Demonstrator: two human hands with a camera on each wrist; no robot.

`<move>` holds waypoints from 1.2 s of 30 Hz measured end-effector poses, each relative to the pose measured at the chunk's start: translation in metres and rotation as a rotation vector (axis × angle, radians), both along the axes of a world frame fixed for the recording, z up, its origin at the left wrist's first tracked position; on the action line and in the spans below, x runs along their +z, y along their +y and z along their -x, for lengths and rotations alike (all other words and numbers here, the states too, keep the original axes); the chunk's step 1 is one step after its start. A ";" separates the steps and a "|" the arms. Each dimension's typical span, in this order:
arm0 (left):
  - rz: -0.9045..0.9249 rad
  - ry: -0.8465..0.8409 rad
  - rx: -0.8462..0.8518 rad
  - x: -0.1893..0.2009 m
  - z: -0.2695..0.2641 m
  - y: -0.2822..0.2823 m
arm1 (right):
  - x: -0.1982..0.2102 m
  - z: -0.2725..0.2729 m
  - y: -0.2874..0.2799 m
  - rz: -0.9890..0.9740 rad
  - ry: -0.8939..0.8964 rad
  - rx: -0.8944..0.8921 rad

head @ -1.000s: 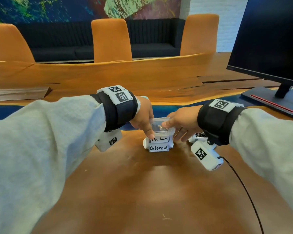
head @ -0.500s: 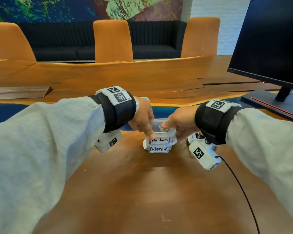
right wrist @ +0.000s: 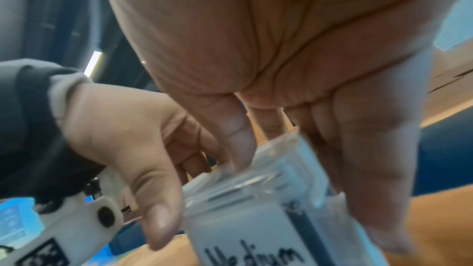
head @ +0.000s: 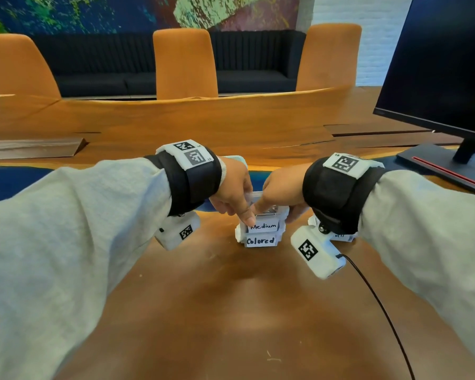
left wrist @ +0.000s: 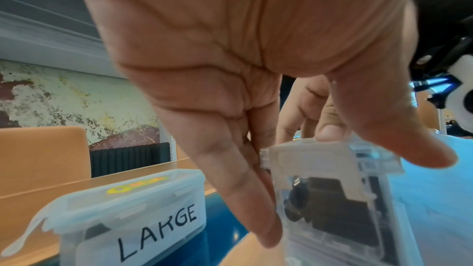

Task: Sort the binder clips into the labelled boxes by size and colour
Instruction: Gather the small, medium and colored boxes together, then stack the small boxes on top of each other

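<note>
Hands have closed in: left hand [head: 232, 192] and right hand [head: 281, 189] grip the Medium box [head: 263, 222]; press its lid squarely.

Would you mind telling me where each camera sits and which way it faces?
Head: worn high, looking forward and down at Medium box stacked on Colored box; both sleeves show.
Left wrist: under left hand, looking along its fingers; LARGE box beside.
Right wrist: under right hand, facing the left hand.
All share the Medium box.
</note>
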State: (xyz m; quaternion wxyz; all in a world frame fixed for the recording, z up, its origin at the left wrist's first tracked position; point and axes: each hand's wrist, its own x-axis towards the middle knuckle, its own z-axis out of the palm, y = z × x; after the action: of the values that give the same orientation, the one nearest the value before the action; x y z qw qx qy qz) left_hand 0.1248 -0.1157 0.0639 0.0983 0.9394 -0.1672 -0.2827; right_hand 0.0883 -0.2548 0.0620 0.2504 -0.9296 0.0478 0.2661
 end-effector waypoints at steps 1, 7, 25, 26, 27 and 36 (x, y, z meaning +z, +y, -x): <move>0.034 0.041 0.025 0.000 0.000 0.001 | 0.000 0.001 0.001 0.011 -0.002 0.022; 0.272 0.425 0.227 -0.021 -0.007 0.016 | -0.002 0.000 0.000 -0.024 0.052 0.033; 0.444 0.440 0.403 -0.028 0.006 0.025 | -0.002 0.014 0.001 0.019 0.033 0.112; 0.444 0.445 0.428 -0.026 0.006 0.025 | -0.003 0.014 0.002 0.033 0.023 0.124; 0.447 0.452 0.454 -0.023 0.007 0.025 | -0.003 0.013 0.002 0.049 0.013 0.131; 0.398 0.413 0.472 -0.011 0.016 0.014 | -0.009 0.007 0.000 0.065 -0.025 0.162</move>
State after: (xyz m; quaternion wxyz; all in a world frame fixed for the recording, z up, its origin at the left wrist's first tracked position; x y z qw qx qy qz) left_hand 0.1092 -0.1017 0.0533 0.3730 0.8379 0.0258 -0.3977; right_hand 0.0809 -0.2548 0.0527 0.1983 -0.9413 -0.0218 0.2723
